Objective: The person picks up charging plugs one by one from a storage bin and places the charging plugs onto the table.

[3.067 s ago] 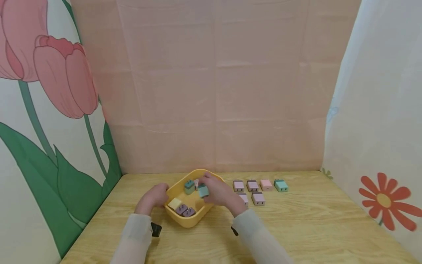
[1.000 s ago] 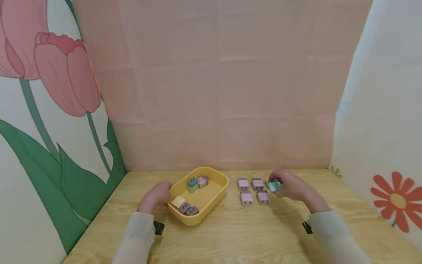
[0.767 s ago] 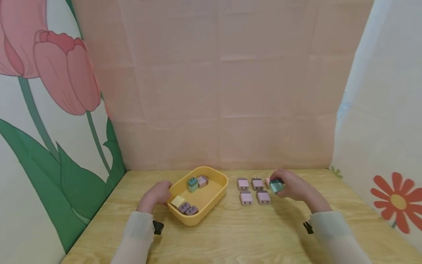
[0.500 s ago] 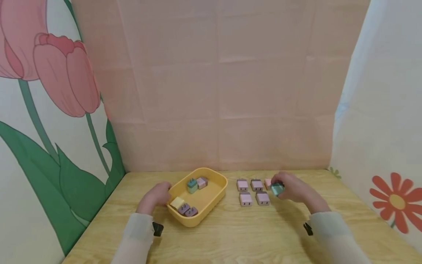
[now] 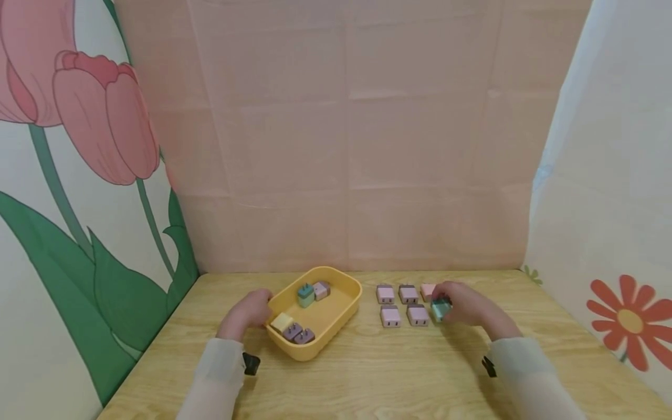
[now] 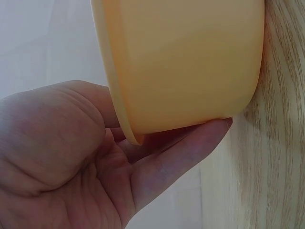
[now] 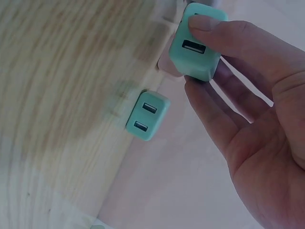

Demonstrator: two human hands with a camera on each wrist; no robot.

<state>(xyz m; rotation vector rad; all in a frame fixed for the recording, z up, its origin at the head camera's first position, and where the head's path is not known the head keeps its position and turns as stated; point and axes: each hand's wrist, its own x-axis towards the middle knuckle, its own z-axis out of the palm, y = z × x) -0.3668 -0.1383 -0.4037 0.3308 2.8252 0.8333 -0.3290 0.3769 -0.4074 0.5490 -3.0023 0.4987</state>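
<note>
At the left of the table, my left hand [image 5: 252, 307] grips the rim of a yellow plastic basket [image 6: 190, 57], with fingers under its outer wall. My right hand [image 5: 467, 306] pinches a teal USB charger [image 7: 194, 62] between thumb and fingers. In the head view that charger [image 5: 440, 310] is just right of a lilac charger [image 5: 417, 315] in the nearer row; whether it touches the table I cannot tell. A second teal charger [image 7: 147, 114] lies beside it in the right wrist view; the right hand hides it from the head camera.
In the farther row lie two lilac chargers [image 5: 385, 293] and a pink one [image 5: 427, 291]; another lilac one [image 5: 390, 315] lies nearer. The basket holds a teal charger [image 5: 305, 296], a pale pink one [image 5: 321, 290], a yellow one [image 5: 282, 322] and two purple ones [image 5: 292, 332].
My right hand has taken the teal charger from the basket, carried it right to the rows, and lowered it a little toward me. My left hand has stayed on the basket rim.
</note>
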